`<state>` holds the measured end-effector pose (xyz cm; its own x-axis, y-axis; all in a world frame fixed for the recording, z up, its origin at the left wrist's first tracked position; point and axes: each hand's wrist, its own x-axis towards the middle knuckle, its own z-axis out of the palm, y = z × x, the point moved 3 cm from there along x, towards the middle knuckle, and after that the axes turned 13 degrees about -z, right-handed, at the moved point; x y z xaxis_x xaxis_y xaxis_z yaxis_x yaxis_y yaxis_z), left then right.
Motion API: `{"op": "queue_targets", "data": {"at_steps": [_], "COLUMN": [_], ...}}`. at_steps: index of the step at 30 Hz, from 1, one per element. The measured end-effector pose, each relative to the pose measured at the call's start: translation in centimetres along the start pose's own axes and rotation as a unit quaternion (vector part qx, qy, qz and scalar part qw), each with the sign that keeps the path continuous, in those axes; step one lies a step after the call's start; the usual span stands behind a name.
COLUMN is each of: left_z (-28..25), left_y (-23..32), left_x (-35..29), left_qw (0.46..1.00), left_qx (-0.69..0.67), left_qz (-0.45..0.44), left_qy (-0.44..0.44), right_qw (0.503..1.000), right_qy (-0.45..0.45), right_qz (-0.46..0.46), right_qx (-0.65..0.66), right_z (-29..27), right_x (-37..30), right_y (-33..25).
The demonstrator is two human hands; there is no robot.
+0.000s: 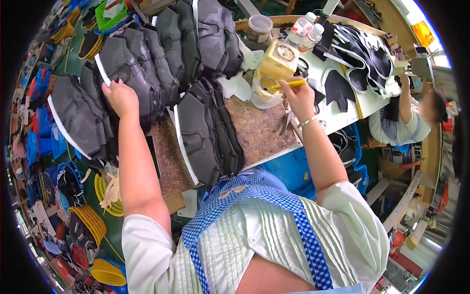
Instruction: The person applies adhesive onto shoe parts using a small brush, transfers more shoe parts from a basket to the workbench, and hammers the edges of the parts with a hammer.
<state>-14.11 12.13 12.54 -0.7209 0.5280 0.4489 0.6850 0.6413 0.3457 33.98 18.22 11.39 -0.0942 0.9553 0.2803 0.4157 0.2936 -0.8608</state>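
Yellow stick point(295, 84) at one o'clock, pinched tight in right hand point(300, 98), end at pale tub point(266, 100). Left hand point(122, 99), ten o'clock: fingers curled at dark stack's point(119, 59) white edge, grip unclear. Neighbouring stack point(198, 134) crowds five o'clock of it; bottles point(303, 29) stand beyond tub.

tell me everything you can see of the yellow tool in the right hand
The yellow tool is a slim, stick-like piece with a smooth-looking surface; whether it is plastic or painted wood, I cannot tell. The fingers of the right hand hold it, partly covering it. It lies nearly level in the picture, one end showing to the right of the fingers, the other pointing left at the mouth of a pale, stained container. Its tip's shape, and whether it touches the container, are unclear.
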Motion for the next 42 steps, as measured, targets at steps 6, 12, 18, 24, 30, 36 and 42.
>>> {"op": "queue_targets", "data": {"at_steps": [6, 12, 18, 24, 30, 36, 42], "left_z": [-6.9, -3.0, -2.2, -1.0, -0.4, -0.3, -0.6], "left_y": [6.0, -3.5, -3.3, -3.7, -4.1, -3.7, -3.2], "left_x": [-11.3, -24.6, -25.6, -26.1, -26.6, -26.2, -25.8], "left_qw": [0.973, 0.883, 0.76, 0.786, 0.781, 0.692, 0.633], "left_qx": [-0.106, -0.268, -0.376, -0.375, -0.375, -0.444, -0.505], "left_qz": [0.199, -0.154, -0.308, -0.282, -0.302, -0.345, -0.37], "left_qy": [0.04, -0.354, -0.43, -0.403, -0.398, -0.452, -0.456], "right_qw": [0.952, 0.987, 0.943, 0.931, 0.837, 0.94, 0.912], "right_qy": [-0.112, -0.012, -0.249, -0.208, -0.51, -0.287, -0.33], "right_qz": [-0.16, 0.156, -0.071, -0.294, -0.197, -0.137, -0.227], "right_qx": [-0.236, -0.02, 0.207, 0.059, 0.029, 0.127, 0.086], "right_z": [2.9, -1.8, 8.3, 13.9, 12.5, 12.0, 10.1], "right_x": [1.9, 1.8, -4.5, -2.7, -8.0, -8.9, -12.0], "right_y": [2.1, 6.7, -4.5, -6.4, -8.9, -6.8, -7.8]}}
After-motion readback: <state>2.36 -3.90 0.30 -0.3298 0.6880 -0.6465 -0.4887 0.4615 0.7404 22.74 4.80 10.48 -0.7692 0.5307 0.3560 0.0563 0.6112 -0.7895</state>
